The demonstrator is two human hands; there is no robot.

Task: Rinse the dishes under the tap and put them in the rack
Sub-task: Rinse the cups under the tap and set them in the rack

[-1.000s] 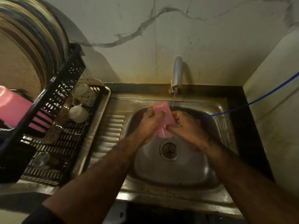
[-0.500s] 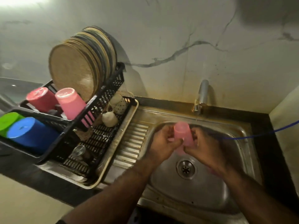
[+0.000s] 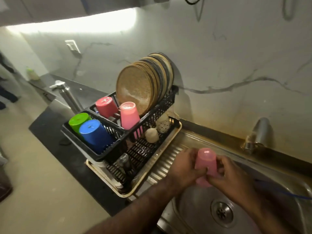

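— Where are you standing?

— At a steel sink (image 3: 190, 210) set in a dark counter (image 3: 50, 130), with a marble-veined wall (image 3: 219, 65) behind it and the tap (image 3: 256, 134) off to my right.

— What are your hands doing?

— Both grip a pink cup (image 3: 206, 163), bottom up, over the sink's left edge. My left hand (image 3: 184, 168) curls round its left side and my right hand (image 3: 231, 174) wraps round the other.

— And the rack?

— The black rack (image 3: 152, 119) sits just left of the sink on a cream tray (image 3: 152, 173). Plates (image 3: 145, 83) stand upright at its back, and green (image 3: 78, 121), blue (image 3: 94, 135), red (image 3: 105, 106) and pink (image 3: 129, 115) cups sit upside down in front.
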